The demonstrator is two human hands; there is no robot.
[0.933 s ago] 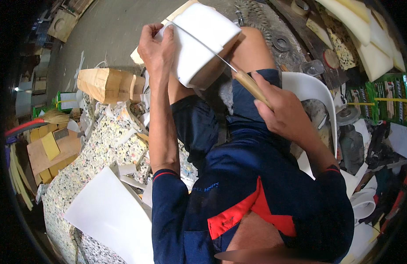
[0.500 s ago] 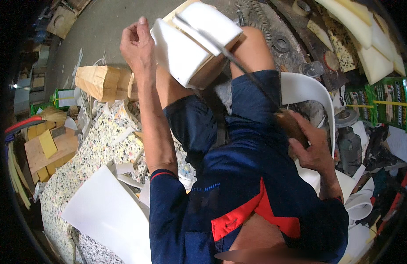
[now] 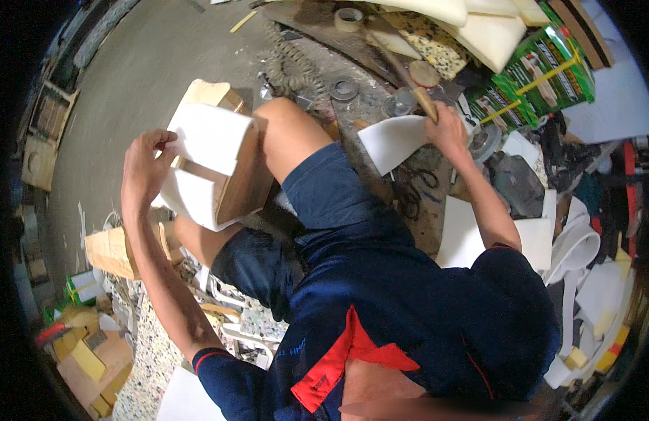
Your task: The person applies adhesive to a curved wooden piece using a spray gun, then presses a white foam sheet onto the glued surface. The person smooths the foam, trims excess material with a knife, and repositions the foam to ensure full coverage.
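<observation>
Between my knees rests a wooden block [image 3: 244,172] with two pieces of white foam [image 3: 206,137] on it, a gap between them. The fingers of my left hand [image 3: 148,165] are closed at the left edge of the farther foam piece. Out to the right, my right hand [image 3: 449,133] grips the wooden handle of a long thin-bladed knife [image 3: 425,104]. Its blade points away over the cluttered bench, blurred toward the tip. A curved white foam offcut [image 3: 393,142] lies right beside that hand; whether they touch, I cannot tell.
Dark-handled scissors [image 3: 412,189] lie right of my thigh. Beyond are a coiled hose [image 3: 293,67], a tape roll [image 3: 348,19], pale foam slabs [image 3: 479,35] and green packages [image 3: 542,74]. Another wooden block [image 3: 110,252] and a speckled foam slab [image 3: 152,337] are at left.
My right hand has swung the knife off the foam and out to the far right. My left hand has come down onto the foam's edge. The whole view has turned to the right.
</observation>
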